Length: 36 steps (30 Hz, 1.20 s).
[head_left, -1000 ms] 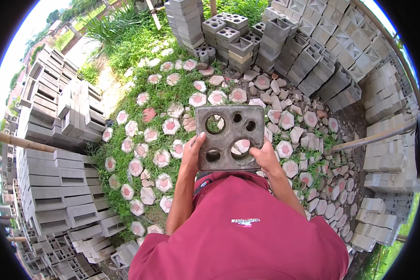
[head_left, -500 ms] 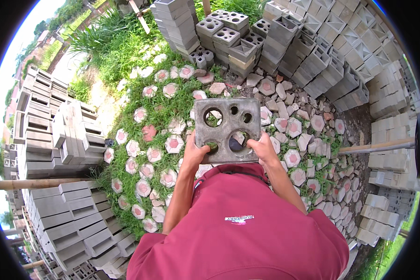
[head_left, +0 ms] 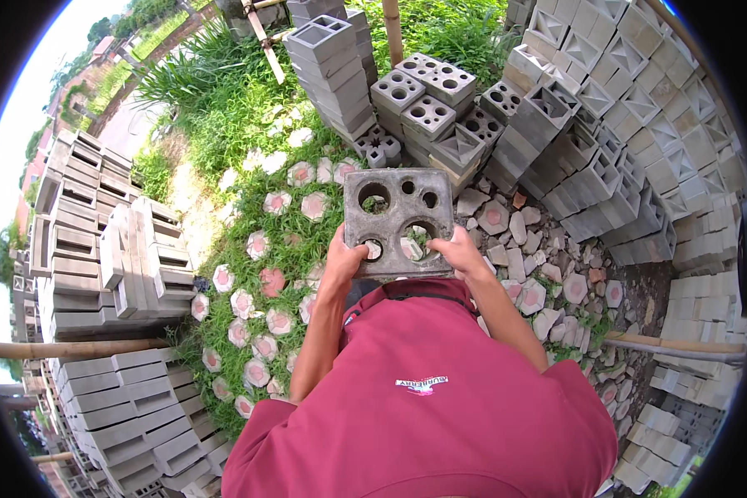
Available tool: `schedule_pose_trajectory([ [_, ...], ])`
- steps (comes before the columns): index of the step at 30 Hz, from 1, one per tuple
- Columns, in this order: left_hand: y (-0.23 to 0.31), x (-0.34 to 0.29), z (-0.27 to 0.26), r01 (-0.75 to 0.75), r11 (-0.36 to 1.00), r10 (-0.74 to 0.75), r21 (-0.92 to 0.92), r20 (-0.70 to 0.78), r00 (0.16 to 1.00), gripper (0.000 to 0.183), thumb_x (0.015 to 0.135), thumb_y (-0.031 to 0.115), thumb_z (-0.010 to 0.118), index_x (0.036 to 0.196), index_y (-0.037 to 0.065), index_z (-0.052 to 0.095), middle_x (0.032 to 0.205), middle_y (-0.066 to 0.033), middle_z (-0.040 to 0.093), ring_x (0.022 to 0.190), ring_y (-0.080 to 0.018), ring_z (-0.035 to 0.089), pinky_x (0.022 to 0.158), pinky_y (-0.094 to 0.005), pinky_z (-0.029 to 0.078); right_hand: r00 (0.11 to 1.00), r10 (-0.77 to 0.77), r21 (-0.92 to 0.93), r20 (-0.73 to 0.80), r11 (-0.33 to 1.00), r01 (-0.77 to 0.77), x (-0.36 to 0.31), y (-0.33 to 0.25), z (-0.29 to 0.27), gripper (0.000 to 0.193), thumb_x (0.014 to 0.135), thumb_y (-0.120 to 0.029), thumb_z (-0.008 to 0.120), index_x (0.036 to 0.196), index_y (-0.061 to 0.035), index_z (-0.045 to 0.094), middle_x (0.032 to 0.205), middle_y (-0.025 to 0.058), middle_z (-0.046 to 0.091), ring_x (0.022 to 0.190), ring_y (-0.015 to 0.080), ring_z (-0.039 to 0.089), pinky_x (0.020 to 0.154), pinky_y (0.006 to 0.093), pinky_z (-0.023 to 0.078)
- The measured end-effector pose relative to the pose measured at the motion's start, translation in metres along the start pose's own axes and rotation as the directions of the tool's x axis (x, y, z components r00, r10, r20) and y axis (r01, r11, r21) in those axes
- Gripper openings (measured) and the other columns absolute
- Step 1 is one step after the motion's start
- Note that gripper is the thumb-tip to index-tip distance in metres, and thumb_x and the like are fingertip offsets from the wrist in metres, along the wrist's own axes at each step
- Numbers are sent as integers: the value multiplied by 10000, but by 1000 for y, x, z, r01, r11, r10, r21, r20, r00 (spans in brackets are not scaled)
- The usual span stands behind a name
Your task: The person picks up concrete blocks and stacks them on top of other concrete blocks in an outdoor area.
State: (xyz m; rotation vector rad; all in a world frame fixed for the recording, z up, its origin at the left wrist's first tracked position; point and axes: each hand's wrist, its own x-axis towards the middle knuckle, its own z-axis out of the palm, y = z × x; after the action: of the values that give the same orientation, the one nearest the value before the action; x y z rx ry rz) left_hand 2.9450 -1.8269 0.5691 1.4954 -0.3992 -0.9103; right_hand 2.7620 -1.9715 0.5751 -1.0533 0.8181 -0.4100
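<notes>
In front of my body I hold a square grey concrete vent block (head_left: 393, 214), pierced by several round holes of different sizes. My left hand (head_left: 343, 257) grips its lower left corner, the thumb at the small lower hole. At the lower right corner my right hand (head_left: 459, 253) is closed on the block, its thumb by the large hole. The fingers behind the block are hidden. Beyond it stands a stack of similar vent blocks (head_left: 430, 116) with round holes. A block with a flower-shaped opening (head_left: 379, 148) lies on the ground beside that stack.
Hexagonal pavers (head_left: 314, 205) lie among grass, with broken rubble (head_left: 527, 241) to the right. Tall grey block stacks (head_left: 328, 70) stand ahead; more blocks (head_left: 133, 390) are piled at left and along the right. Bamboo poles (head_left: 75, 349) cross at both sides.
The stacks ahead look nearer and lower in the picture, shifted slightly right. The vent block has stayed in both hands, tilting a little and moving slightly toward me.
</notes>
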Motion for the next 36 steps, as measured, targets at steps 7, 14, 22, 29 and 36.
schedule_pose_trajectory([
  [7, 5, 119, -22, 133, 991, -136, 35, 97, 986, 491, 658, -59, 568, 1146, -18, 541, 887, -44, 633, 710, -119, 573, 638, -260, 463, 999, 44, -90, -19, 995, -45, 104, 2, 7, 390, 746, 30, 566, 1135, 61, 578, 975, 124, 660, 842, 201, 635, 754, 333, 515],
  [14, 17, 253, -39, 212, 967, -241, 144, 227, 944, 475, 632, -50, 597, 1103, -9, 560, 887, -40, 633, 727, -120, 573, 646, -254, 463, 982, 169, -148, -88, 972, -181, 205, 8, 23, 346, 758, -13, 563, 1089, 84, 595, 986, 149, 660, 874, 215, 652, 770, 334, 535],
  [22, 28, 389, -76, 345, 885, -448, 314, 365, 817, 575, 666, -70, 572, 1236, -46, 502, 936, -78, 652, 745, -143, 612, 647, -261, 488, 874, 260, -214, -410, 904, -370, 285, 8, 79, 379, 768, -97, 601, 1117, 49, 621, 940, 137, 677, 784, 202, 638, 695, 357, 514],
  [29, 35, 491, -76, 265, 847, -495, 460, 502, 709, 625, 685, -45, 577, 1298, -58, 458, 1063, -100, 634, 914, -170, 615, 821, -290, 494, 751, 347, 59, -562, 922, -383, 346, 0, 112, 329, 771, -38, 623, 1086, 56, 615, 934, 128, 674, 790, 182, 632, 696, 337, 504],
  [36, -1, 572, -35, 166, 758, -608, 631, 591, 530, 717, 736, -5, 558, 1422, -34, 351, 1248, -146, 571, 1140, -194, 533, 1007, -305, 391, 673, 513, 295, -533, 858, -420, 409, 45, 72, 484, 776, 11, 613, 1248, 46, 513, 1040, 148, 663, 899, 194, 644, 776, 338, 511],
])
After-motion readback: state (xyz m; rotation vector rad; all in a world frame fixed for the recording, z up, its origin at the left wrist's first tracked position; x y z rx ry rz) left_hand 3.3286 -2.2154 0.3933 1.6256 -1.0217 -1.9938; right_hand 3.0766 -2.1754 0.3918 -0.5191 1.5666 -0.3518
